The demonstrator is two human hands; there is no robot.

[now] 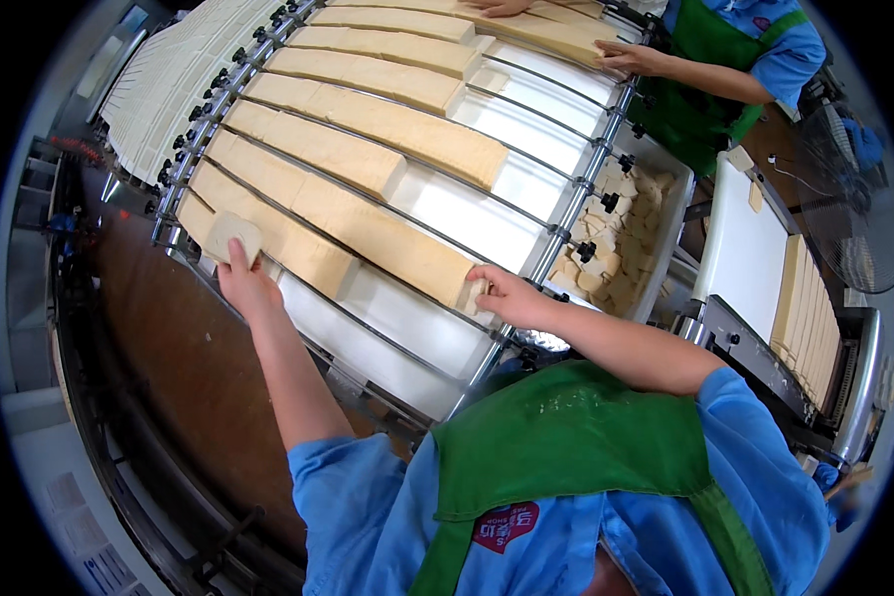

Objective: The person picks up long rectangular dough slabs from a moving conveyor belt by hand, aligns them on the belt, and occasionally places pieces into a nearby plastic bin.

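- Pinching a pale slice (232,236) in my left hand (245,286), left of centre.
- Gripping the long loaf's (368,230) end with my right hand (504,295), mid-frame.

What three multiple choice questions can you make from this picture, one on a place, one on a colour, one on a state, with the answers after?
1. Where is the bin of loose pieces?
A. on the floor
B. at the right end of the conveyor
C. on the left slices

2. What colour is the apron?
A. green
B. white
C. red

3. What is the left hand doing?
A. hanging empty
B. gripping a rail
C. holding a pale slice

Answers:
1. B, the bin sits just past the right rail of the conveyor.
2. A, the apron is green over a blue shirt.
3. C, the left hand holds a pale slice at the left end of the nearest loaf, while the right hand touches that loaf's right end.
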